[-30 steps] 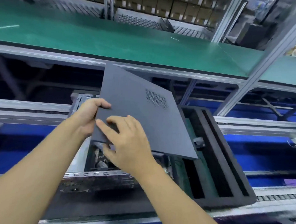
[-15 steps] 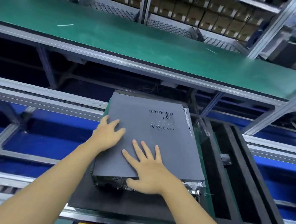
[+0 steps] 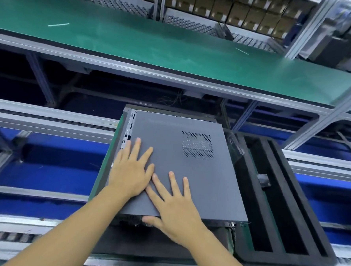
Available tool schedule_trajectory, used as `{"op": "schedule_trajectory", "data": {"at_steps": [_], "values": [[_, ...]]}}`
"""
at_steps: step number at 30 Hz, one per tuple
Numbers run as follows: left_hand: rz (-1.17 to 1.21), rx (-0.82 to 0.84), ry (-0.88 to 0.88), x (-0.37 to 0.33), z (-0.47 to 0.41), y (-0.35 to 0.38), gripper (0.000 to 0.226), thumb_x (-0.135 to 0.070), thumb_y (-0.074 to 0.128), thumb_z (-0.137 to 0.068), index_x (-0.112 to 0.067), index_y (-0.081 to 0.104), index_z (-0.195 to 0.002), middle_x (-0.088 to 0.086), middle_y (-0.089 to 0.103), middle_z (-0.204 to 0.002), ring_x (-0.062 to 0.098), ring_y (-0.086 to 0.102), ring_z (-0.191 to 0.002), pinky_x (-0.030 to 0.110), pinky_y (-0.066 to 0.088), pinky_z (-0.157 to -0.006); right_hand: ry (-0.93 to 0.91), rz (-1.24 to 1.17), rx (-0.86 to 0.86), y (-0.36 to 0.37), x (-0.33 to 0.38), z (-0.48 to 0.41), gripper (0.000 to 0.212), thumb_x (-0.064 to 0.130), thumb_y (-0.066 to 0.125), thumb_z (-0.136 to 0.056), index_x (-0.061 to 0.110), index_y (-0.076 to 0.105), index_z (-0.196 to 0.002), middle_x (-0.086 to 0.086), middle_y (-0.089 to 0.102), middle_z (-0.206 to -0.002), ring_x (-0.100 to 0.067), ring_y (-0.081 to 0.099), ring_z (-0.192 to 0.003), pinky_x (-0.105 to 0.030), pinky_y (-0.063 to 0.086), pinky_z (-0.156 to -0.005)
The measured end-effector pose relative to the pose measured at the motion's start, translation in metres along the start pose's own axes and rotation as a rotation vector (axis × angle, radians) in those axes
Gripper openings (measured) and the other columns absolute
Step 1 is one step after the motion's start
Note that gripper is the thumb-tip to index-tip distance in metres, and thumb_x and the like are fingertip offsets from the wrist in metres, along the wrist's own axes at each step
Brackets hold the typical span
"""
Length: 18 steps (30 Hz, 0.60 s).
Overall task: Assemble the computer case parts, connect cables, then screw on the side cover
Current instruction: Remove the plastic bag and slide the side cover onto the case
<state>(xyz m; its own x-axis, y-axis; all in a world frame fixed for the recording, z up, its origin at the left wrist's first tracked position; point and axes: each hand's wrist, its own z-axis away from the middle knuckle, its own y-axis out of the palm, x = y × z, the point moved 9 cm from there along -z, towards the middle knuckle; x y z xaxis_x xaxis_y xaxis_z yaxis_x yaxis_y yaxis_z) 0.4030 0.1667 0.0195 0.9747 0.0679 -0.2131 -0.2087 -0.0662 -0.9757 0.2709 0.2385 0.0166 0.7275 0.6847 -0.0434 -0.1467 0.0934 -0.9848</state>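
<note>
Conveyor (image 3: 47, 123) carries one case (image 3: 128, 128); left hand (image 3: 130, 175), right hand (image 3: 176, 211) press one cover (image 3: 198, 185), flat-fingered.

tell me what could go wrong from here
1. A strip of the case shows uncovered left of the side cover, so it may not be seated; pressing with the left hand and right hand could jam it.
2. The right thumb hangs over the cover's near edge and might get pinched if it slides.
</note>
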Motion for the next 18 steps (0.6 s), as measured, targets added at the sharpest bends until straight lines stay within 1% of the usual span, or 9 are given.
{"op": "schedule_trajectory", "data": {"at_steps": [2, 4, 5, 7, 9, 11, 12, 14, 18], "values": [[0.083, -0.057, -0.123, 0.011, 0.0, -0.009, 0.068, -0.053, 0.038, -0.097, -0.022, 0.022, -0.156, 0.016, 0.007, -0.164, 0.031, 0.006, -0.151, 0.043, 0.012, -0.121, -0.015, -0.034, -0.014, -0.003, -0.006, 0.002, 0.09, 0.072, 0.037, -0.094, 0.031, -0.003, -0.163, 0.006, -0.011, -0.171, -0.04, -0.01, -0.156, -0.067, -0.001, -0.121], [0.142, -0.052, -0.182, 0.014, -0.004, -0.012, 0.069, -0.051, 0.042, -0.096, -0.014, 0.026, -0.154, 0.016, 0.013, -0.163, 0.029, 0.01, -0.151, 0.044, 0.016, -0.121, -0.023, -0.021, 0.015, -0.003, -0.011, 0.004, 0.096, 0.062, 0.052, -0.093, 0.031, -0.006, -0.163, 0.0, -0.016, -0.171, -0.038, -0.014, -0.156, -0.065, -0.003, -0.121], [0.158, -0.045, -0.189, 0.013, -0.006, -0.013, 0.068, -0.05, 0.042, -0.097, -0.014, 0.028, -0.153, 0.014, 0.014, -0.163, 0.027, 0.009, -0.151, 0.044, 0.016, -0.12, -0.036, -0.01, 0.024, -0.003, -0.01, 0.005, 0.094, 0.056, 0.053, -0.094, 0.031, -0.006, -0.163, -0.003, -0.017, -0.17, -0.04, -0.015, -0.155, -0.066, -0.004, -0.121], [0.215, -0.033, -0.203, 0.012, -0.01, -0.016, 0.064, -0.047, 0.042, -0.097, -0.015, 0.03, -0.152, 0.011, 0.015, -0.163, 0.025, 0.009, -0.151, 0.045, 0.015, -0.12, -0.097, -0.045, 0.025, -0.007, -0.003, 0.007, 0.079, 0.045, 0.048, -0.098, 0.032, 0.005, -0.163, -0.005, -0.01, -0.171, -0.045, -0.012, -0.155, -0.069, -0.004, -0.119], [0.3, -0.04, -0.224, 0.016, -0.012, -0.023, 0.06, -0.041, 0.044, -0.098, -0.013, 0.033, -0.151, 0.009, 0.019, -0.163, 0.024, 0.012, -0.15, 0.046, 0.018, -0.119, -0.187, -0.061, 0.001, -0.016, 0.006, 0.009, 0.065, 0.035, 0.045, -0.101, 0.031, 0.021, -0.162, -0.008, 0.007, -0.172, -0.05, 0.001, -0.154, -0.071, 0.004, -0.119], [0.38, -0.041, -0.246, 0.017, -0.009, -0.029, 0.058, -0.037, 0.045, -0.098, -0.012, 0.033, -0.15, 0.007, 0.024, -0.161, 0.025, 0.018, -0.149, 0.047, 0.022, -0.118, -0.242, -0.059, -0.046, -0.027, 0.01, 0.013, 0.056, 0.026, 0.049, -0.102, 0.026, 0.038, -0.157, -0.012, 0.026, -0.167, -0.055, 0.016, -0.15, -0.073, 0.016, -0.116], [0.404, -0.042, -0.254, 0.017, -0.008, -0.032, 0.057, -0.036, 0.046, -0.098, -0.013, 0.033, -0.149, 0.007, 0.027, -0.16, 0.026, 0.021, -0.147, 0.048, 0.024, -0.116, -0.265, -0.082, -0.063, -0.032, 0.012, 0.014, 0.053, 0.021, 0.052, -0.101, 0.022, 0.044, -0.154, -0.014, 0.031, -0.164, -0.058, 0.02, -0.147, -0.074, 0.019, -0.115], [0.412, -0.057, -0.257, 0.017, -0.007, -0.038, 0.055, -0.033, 0.05, -0.098, -0.014, 0.035, -0.147, 0.007, 0.035, -0.154, 0.031, 0.032, -0.14, 0.048, 0.032, -0.11, -0.318, -0.15, -0.09, -0.042, 0.02, 0.014, 0.051, 0.011, 0.057, -0.1, 0.015, 0.049, -0.15, -0.02, 0.037, -0.16, -0.061, 0.022, -0.145, -0.075, 0.018, -0.115], [0.566, -0.067, -0.354, 0.039, -0.008, -0.044, 0.053, -0.022, 0.059, -0.096, -0.015, 0.04, -0.145, 0.015, 0.045, -0.14, 0.032, 0.046, -0.126, 0.041, 0.039, -0.099, -0.387, -0.279, -0.075, -0.051, 0.04, 0.007, 0.054, 0.0, 0.056, -0.097, 0.007, 0.048, -0.15, -0.025, 0.033, -0.161, -0.059, 0.017, -0.147, -0.07, 0.006, -0.121]]}}
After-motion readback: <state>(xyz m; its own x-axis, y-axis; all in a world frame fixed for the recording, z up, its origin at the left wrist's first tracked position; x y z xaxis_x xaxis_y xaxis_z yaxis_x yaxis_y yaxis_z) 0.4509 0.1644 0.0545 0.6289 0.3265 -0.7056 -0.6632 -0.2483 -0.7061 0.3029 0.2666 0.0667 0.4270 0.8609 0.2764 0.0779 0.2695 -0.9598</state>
